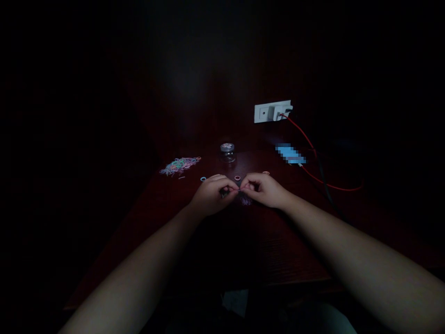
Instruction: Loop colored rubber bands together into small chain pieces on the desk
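Both hands meet above the dark red table (278,250), fingertips almost touching. My left hand (215,194) is closed in a pinch, thumb against forefinger. From the other side my right hand (262,189) pinches too. A tiny thin strand, seemingly a small rubber band (239,189), shows between the two pinches; its shape is hard to make out in the dim light. Just below my right fingers lies a little heap of purple rubber bands (246,201). A pink ring-shaped band (237,178) rests just beyond the fingertips, and a blue one (203,179) beyond my left hand.
At the far left is a pile of mixed-colour rubber bands (179,165). A small clear jar with a lid (227,152) stands behind the hands. Right of it lies a blurred-out phone (290,153) on a red cable (306,134) from a wall socket (263,112).
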`<control>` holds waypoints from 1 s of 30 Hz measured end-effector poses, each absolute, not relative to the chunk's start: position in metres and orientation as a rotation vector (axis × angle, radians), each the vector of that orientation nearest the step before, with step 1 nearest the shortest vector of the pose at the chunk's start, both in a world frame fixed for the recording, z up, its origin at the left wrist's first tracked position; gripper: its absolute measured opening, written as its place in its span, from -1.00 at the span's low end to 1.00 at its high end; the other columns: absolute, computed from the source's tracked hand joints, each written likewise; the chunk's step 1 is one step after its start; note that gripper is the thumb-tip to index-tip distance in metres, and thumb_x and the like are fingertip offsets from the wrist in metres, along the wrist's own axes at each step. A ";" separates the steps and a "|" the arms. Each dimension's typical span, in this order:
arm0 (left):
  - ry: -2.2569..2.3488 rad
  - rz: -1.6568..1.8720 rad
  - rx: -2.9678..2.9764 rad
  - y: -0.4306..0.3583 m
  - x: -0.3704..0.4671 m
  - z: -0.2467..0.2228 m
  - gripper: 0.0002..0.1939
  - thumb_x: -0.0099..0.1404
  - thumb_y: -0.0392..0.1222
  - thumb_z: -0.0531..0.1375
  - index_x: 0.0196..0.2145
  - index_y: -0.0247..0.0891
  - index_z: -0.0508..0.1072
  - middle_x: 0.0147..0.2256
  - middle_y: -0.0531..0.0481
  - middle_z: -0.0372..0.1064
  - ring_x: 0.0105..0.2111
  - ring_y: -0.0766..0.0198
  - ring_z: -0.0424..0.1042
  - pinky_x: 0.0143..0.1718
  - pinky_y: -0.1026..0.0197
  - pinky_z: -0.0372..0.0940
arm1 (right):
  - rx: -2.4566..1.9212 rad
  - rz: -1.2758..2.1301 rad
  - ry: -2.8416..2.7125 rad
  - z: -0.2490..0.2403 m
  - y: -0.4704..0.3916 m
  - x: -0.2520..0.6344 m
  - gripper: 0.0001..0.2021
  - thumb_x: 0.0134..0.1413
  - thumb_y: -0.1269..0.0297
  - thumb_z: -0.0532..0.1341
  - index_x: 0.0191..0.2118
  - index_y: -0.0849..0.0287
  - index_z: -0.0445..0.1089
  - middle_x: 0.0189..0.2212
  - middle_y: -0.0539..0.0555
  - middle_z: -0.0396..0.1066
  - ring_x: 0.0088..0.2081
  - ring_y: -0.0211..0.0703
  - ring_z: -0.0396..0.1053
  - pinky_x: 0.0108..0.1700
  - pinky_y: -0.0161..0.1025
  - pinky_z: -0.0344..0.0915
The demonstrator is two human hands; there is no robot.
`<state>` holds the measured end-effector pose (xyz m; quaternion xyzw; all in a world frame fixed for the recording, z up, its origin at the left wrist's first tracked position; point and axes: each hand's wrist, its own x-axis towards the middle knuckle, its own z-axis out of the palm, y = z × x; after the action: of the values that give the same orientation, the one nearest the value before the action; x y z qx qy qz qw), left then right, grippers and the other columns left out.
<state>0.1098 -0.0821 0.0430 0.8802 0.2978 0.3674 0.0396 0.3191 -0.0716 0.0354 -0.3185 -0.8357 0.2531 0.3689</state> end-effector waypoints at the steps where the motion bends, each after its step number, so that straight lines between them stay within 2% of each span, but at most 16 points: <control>1: 0.921 1.129 2.697 -0.082 0.110 0.044 -0.97 0.21 -0.27 0.22 -0.36 -0.23 0.48 -0.46 0.06 0.40 -0.42 0.33 0.33 -0.27 0.21 0.26 | -0.819 0.644 -2.145 0.036 -0.072 0.319 -0.89 0.07 0.33 0.19 -0.40 0.25 0.40 -0.59 -0.05 0.27 -0.55 -0.35 0.17 -0.46 -0.37 0.13; 10: 0.992 1.107 2.646 -0.083 0.109 0.043 -0.95 0.18 -0.31 0.22 -0.35 -0.23 0.46 -0.43 0.05 0.40 -0.39 0.31 0.35 -0.28 0.22 0.26 | -0.809 0.662 -2.127 0.034 -0.071 0.319 -0.90 0.06 0.35 0.19 -0.39 0.26 0.40 -0.60 -0.06 0.25 -0.56 -0.37 0.16 -0.48 -0.37 0.11; 20: 1.029 1.075 2.600 -0.083 0.108 0.043 -0.98 0.21 -0.25 0.22 -0.37 -0.24 0.43 -0.43 0.06 0.37 -0.39 0.33 0.34 -0.31 0.24 0.24 | -0.798 0.730 -2.113 0.032 -0.071 0.319 -0.91 0.07 0.36 0.19 -0.38 0.26 0.39 -0.59 -0.07 0.23 -0.56 -0.37 0.15 -0.51 -0.39 0.10; 30: 1.034 1.082 2.618 -0.083 0.108 0.044 -0.92 0.23 -0.21 0.22 -0.39 -0.26 0.43 -0.45 0.05 0.37 -0.42 0.34 0.32 -0.34 0.25 0.23 | -0.776 0.619 -2.163 0.039 -0.074 0.321 -0.89 0.07 0.36 0.18 -0.39 0.26 0.42 -0.57 -0.04 0.26 -0.54 -0.36 0.16 -0.47 -0.37 0.10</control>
<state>0.1081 -0.0832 0.0436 0.8664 0.3423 0.3582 0.0628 0.3206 -0.0735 0.0392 -0.3026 -0.8438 0.2414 0.3718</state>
